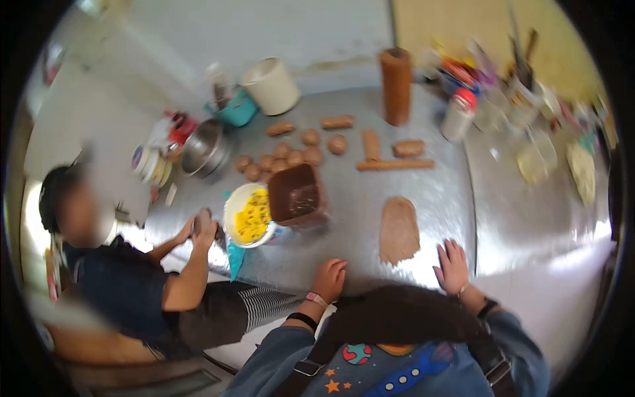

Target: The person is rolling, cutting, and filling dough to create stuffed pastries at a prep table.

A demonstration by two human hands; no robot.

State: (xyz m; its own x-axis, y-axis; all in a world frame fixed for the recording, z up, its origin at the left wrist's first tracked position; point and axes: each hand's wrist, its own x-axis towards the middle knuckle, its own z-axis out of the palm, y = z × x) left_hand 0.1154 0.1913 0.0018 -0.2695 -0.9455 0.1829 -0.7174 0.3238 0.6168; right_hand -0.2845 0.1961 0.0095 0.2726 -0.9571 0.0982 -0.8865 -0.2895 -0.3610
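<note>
One flattened sheet of brown dough (399, 230), long, with a ragged near end; it lies on the metal table (357, 228) in front of me, toward my right hand.
One right hand (453, 266), at the table's near edge, just beside the sheet's lower right; fingers spread wide, holding nothing that I can see.
One left hand (329, 279), at the same edge, well apart from the sheet; fingers loosely extended, slightly bent, with no object I can make out in them.
One thin brown rod (403, 165), lying crosswise beyond the sheet; a short brown strip (371, 143) and a brown lump (409, 148) sit just behind it.
One cluster of brown balls (280, 151), farther left, two short rolls (337, 122) behind.
One square brown tub (283, 188), tilted in my view, beside a white bowl (229, 223) of yellow filling with dark specks (253, 215).
One co-worker (126, 284) at the left, both hands around a small item I cannot identify.
One tall brown cylinder (395, 89), upright near the wall; one white bottle (458, 119), red-capped, to its right.
</note>
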